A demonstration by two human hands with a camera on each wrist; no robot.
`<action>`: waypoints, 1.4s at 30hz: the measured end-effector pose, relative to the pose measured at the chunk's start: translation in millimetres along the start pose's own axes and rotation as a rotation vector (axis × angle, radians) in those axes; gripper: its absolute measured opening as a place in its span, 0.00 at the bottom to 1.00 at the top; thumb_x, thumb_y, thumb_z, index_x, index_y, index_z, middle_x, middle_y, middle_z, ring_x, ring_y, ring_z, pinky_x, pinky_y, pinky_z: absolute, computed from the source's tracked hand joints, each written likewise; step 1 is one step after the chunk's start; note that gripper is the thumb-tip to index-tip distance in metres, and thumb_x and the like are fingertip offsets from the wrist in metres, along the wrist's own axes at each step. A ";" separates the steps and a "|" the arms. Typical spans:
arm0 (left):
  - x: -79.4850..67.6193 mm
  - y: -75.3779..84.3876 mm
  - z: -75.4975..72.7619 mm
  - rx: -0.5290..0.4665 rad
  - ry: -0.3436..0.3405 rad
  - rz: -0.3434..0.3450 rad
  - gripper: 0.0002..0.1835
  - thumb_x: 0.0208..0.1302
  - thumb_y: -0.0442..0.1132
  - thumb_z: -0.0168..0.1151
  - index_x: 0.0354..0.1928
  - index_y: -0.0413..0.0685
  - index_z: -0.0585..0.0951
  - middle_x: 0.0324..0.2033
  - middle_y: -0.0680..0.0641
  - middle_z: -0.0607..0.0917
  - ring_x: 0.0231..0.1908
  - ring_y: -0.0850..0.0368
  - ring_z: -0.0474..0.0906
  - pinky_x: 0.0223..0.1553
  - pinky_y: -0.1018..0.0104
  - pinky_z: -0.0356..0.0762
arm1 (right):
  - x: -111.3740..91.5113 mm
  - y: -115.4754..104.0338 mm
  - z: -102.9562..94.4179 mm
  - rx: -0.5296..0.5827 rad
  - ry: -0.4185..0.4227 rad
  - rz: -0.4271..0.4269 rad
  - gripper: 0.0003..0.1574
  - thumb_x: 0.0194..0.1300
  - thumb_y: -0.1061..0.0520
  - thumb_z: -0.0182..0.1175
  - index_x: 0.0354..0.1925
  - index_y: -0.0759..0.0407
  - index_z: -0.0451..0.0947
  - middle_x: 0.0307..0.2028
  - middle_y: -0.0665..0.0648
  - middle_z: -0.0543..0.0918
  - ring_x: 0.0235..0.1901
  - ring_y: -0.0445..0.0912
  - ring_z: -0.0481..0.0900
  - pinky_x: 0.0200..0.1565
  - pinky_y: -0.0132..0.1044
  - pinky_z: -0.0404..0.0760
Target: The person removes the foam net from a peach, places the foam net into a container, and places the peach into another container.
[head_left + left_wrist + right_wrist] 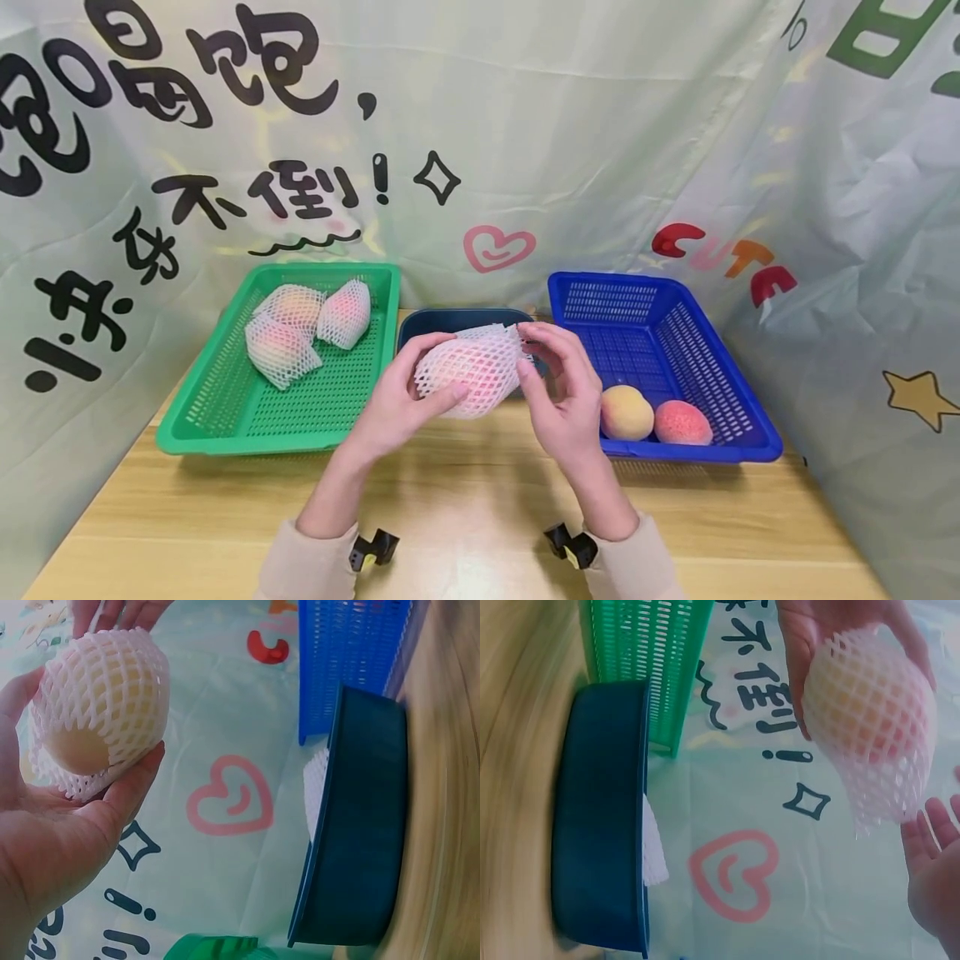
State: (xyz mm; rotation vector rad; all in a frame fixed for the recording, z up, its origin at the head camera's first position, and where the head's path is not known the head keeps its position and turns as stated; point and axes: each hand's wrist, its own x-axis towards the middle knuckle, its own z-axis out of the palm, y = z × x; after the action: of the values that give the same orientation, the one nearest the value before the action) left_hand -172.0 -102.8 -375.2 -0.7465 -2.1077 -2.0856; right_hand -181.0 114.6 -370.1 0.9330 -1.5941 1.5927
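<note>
My left hand [401,400] grips a peach [468,383] wrapped in a white foam net [139,682], thumb on the near side. Through the net's open end in the left wrist view, a patch of pale yellow skin is bare. The net's other end tapers beyond the fruit in the right wrist view. There my right hand [566,392] has its fingertips right at the net's edge, thumb and fingers spread apart. Both hands are raised in front of a dark blue bin [604,817], from which white foam netting [654,844] sticks out.
On the left, a green basket [277,446] contains three netted peaches [345,315]. A blue basket [720,450] at the right has a yellow peach [627,413] and a pinkish-red peach [682,423] near its front wall. Behind the wooden table [465,500] hangs a printed cloth [585,150].
</note>
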 end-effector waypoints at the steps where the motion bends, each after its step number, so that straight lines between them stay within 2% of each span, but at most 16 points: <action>1: -0.1 0.1 -0.4 -0.002 0.000 0.002 0.32 0.63 0.31 0.72 0.68 0.44 0.72 0.59 0.39 0.77 0.54 0.44 0.77 0.49 0.61 0.84 | -0.3 0.6 -0.9 0.014 0.021 0.029 0.18 0.68 0.76 0.59 0.56 0.80 0.75 0.53 0.73 0.80 0.57 0.53 0.80 0.58 0.41 0.81; 4: -0.4 0.3 -2.4 0.004 0.000 0.003 0.32 0.63 0.32 0.72 0.68 0.45 0.72 0.59 0.39 0.77 0.54 0.44 0.77 0.48 0.60 0.85 | -1.4 3.2 -4.1 0.004 0.059 0.128 0.17 0.66 0.80 0.58 0.53 0.78 0.77 0.47 0.67 0.84 0.50 0.48 0.84 0.52 0.34 0.84; 9: -0.6 1.6 -6.1 0.011 -0.003 0.009 0.33 0.63 0.33 0.72 0.69 0.43 0.71 0.59 0.39 0.76 0.54 0.43 0.77 0.49 0.60 0.85 | -3.8 6.7 -7.4 -0.056 0.051 0.287 0.12 0.68 0.75 0.61 0.50 0.73 0.81 0.41 0.60 0.87 0.39 0.41 0.85 0.41 0.27 0.83; 14: -0.8 2.3 -8.5 0.040 0.011 0.013 0.33 0.64 0.34 0.73 0.69 0.44 0.71 0.58 0.40 0.77 0.53 0.43 0.77 0.47 0.60 0.84 | -6.6 9.5 -8.7 -0.102 -0.020 0.469 0.12 0.64 0.75 0.66 0.46 0.71 0.84 0.32 0.59 0.86 0.30 0.39 0.80 0.30 0.26 0.78; 18: -0.7 1.8 -9.6 0.069 0.016 0.011 0.32 0.64 0.35 0.73 0.69 0.47 0.72 0.57 0.41 0.78 0.51 0.44 0.78 0.45 0.61 0.84 | -8.1 11.4 -10.2 -0.141 -0.127 0.553 0.16 0.59 0.78 0.65 0.47 0.74 0.84 0.30 0.64 0.86 0.30 0.38 0.82 0.33 0.26 0.81; 21: -0.5 1.3 -10.8 0.049 0.012 0.009 0.32 0.65 0.35 0.72 0.69 0.46 0.71 0.57 0.40 0.78 0.50 0.44 0.78 0.44 0.60 0.85 | -8.7 11.5 -10.9 -0.108 -0.198 0.557 0.20 0.58 0.79 0.62 0.50 0.75 0.83 0.35 0.68 0.87 0.35 0.38 0.84 0.39 0.28 0.84; 23: -0.6 1.3 -11.8 0.047 0.017 0.007 0.32 0.65 0.35 0.72 0.69 0.46 0.71 0.57 0.40 0.78 0.50 0.45 0.79 0.44 0.61 0.85 | -9.0 11.5 -10.8 -0.065 -0.236 0.529 0.22 0.58 0.79 0.62 0.52 0.76 0.82 0.40 0.69 0.87 0.39 0.39 0.85 0.43 0.30 0.85; 30: -0.2 0.2 -14.0 0.051 0.030 -0.006 0.32 0.65 0.33 0.71 0.69 0.46 0.72 0.57 0.39 0.78 0.50 0.45 0.80 0.44 0.62 0.85 | -10.4 14.2 -7.8 0.000 -0.365 0.408 0.31 0.56 0.76 0.71 0.58 0.66 0.81 0.54 0.61 0.83 0.53 0.45 0.83 0.54 0.43 0.85; 35: 0.1 -1.0 -12.1 0.068 0.021 -0.028 0.33 0.65 0.33 0.72 0.70 0.45 0.71 0.57 0.39 0.78 0.50 0.46 0.80 0.44 0.61 0.86 | -11.0 12.6 -5.5 -0.005 -0.379 0.410 0.37 0.53 0.73 0.76 0.62 0.63 0.79 0.59 0.59 0.80 0.57 0.46 0.80 0.55 0.40 0.84; 40: 0.3 -2.0 -9.3 0.088 0.019 -0.048 0.34 0.65 0.35 0.73 0.70 0.42 0.71 0.58 0.38 0.78 0.50 0.46 0.81 0.46 0.61 0.86 | -12.7 12.4 -2.4 0.000 -0.367 0.420 0.40 0.49 0.74 0.76 0.62 0.64 0.79 0.60 0.59 0.79 0.58 0.47 0.78 0.55 0.38 0.84; 42: 0.4 -2.5 -8.1 0.103 0.015 -0.057 0.34 0.65 0.36 0.74 0.70 0.45 0.72 0.57 0.39 0.79 0.50 0.47 0.81 0.46 0.61 0.86 | -13.7 12.0 -1.1 -0.007 -0.363 0.427 0.40 0.48 0.75 0.76 0.61 0.64 0.79 0.60 0.59 0.79 0.58 0.47 0.78 0.54 0.37 0.84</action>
State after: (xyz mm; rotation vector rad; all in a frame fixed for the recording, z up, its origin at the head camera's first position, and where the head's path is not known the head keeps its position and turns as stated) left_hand -175.5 -110.3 -376.7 -0.6633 -2.2348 -1.9847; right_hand -184.4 115.9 -388.0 0.9624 -2.1647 1.7670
